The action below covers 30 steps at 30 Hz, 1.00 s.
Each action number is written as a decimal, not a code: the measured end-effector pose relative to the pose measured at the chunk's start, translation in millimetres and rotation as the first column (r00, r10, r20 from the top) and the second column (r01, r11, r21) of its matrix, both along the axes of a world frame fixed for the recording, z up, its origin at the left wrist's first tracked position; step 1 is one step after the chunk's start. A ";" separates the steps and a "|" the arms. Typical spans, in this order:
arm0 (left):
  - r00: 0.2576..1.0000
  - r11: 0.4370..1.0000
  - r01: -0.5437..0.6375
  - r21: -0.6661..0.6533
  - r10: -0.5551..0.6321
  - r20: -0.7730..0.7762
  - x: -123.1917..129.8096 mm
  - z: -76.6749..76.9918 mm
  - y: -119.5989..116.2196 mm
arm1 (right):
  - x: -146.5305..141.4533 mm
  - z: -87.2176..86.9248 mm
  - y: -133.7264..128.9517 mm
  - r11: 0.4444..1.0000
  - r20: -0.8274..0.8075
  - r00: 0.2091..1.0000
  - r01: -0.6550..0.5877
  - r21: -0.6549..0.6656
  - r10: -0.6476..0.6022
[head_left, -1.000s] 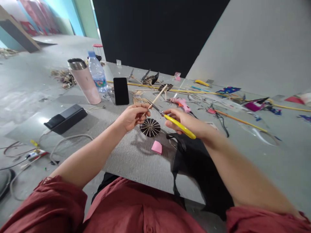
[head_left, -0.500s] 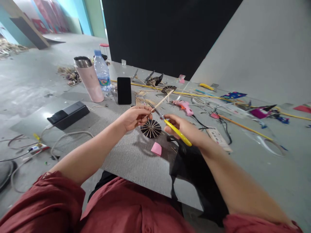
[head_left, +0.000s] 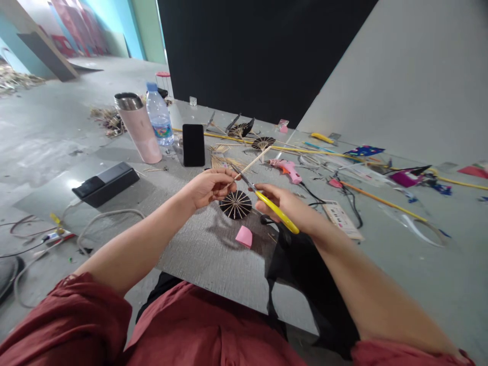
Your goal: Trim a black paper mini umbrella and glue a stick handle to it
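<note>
Between its fingertips my left hand [head_left: 214, 187] pinches a thin wooden stick [head_left: 256, 161] that slants up to the right. My right hand [head_left: 280, 201] is closed round a pair of pliers or scissors with yellow handles [head_left: 277, 212]; the metal jaws reach the stick beside my left fingertips. Below the hands, a round black disc with pale radiating sticks [head_left: 235, 205] lies on the grey table [head_left: 206, 244]. A pink piece [head_left: 244, 236] sits just below the disc. Black fabric [head_left: 305, 274] hangs over the table edge under my right forearm.
At the left stand a pink tumbler [head_left: 139, 127], a water bottle [head_left: 159, 116], a black phone [head_left: 193, 145] and a dark box-shaped device [head_left: 105, 184]. Behind my hands are small black fans [head_left: 263, 143] and a pink glue gun [head_left: 286, 169]. Cables, strips and scraps spread to the right.
The view has shifted slightly, so the table things appear a little lower and further left. Both hands keep their holds, with the tool's jaws still at the stick.
</note>
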<state>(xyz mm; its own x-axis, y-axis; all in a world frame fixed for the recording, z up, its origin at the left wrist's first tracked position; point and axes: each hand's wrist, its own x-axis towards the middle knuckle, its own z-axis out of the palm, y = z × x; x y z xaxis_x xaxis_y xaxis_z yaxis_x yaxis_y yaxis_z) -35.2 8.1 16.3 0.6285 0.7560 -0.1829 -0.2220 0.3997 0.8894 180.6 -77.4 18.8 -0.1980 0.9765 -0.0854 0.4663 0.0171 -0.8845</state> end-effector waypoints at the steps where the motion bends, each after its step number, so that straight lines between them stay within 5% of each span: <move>1: 1.000 1.000 0.001 0.000 -0.001 -0.001 0.0 0.7 -0.6 | -0.4 0.6 -0.5 1.000 0.016 1.000 -0.001 0.013 0.001; 9: 1.000 1.000 -0.016 0.025 0.016 -0.011 1.2 2.8 -2.8 | -3.8 -2.7 -0.8 0.988 0.185 0.983 -0.045 0.150 0.016; 18: 0.984 0.976 -0.120 0.183 0.142 -0.112 7.6 1.0 -9.0 | -3.0 -5.1 2.1 0.988 0.169 0.986 -0.032 0.152 0.006; 30: 0.995 0.982 -0.074 0.174 0.084 -0.051 4.7 3.1 -10.8 | -3.6 4.6 -3.5 0.992 0.130 0.991 -0.046 0.121 0.030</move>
